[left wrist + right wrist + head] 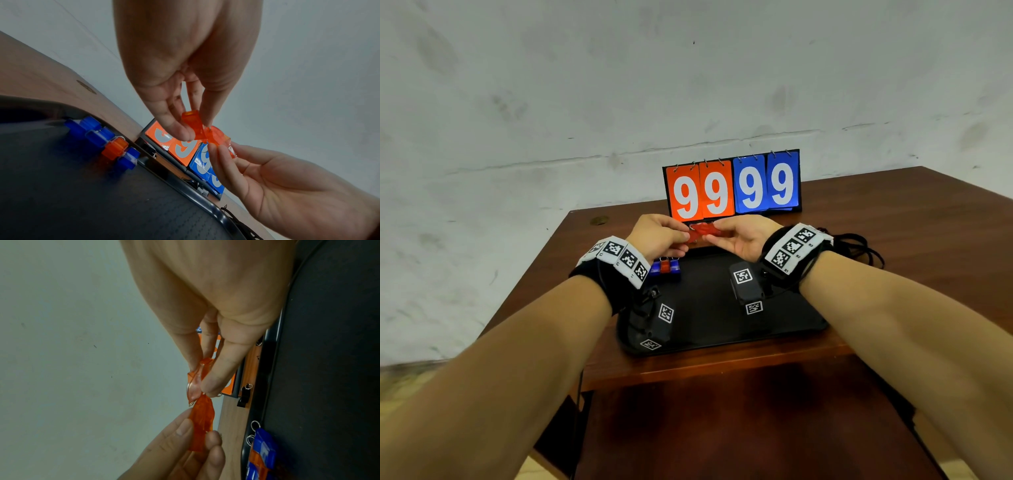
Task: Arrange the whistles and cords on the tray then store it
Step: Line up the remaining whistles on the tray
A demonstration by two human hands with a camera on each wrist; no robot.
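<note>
Two translucent orange whistles meet end to end above the far edge of the black tray [705, 325]. My left hand [674, 236] pinches one orange whistle [193, 125] between thumb and fingers. My right hand [722, 236] pinches the other orange whistle [218, 136], which carries a metal ring [190, 400]. A row of blue whistles with one orange among them [665, 268] lies at the tray's far left corner. Black cords [859, 246] lie in a heap on the table right of the tray, partly hidden by my right wrist.
A flip scoreboard [732, 188] reading 99 99 stands just behind the hands. A small black item with a ring [244, 395] lies between it and the tray. The brown table [911, 222] stands against a white wall, its left edge close to the tray.
</note>
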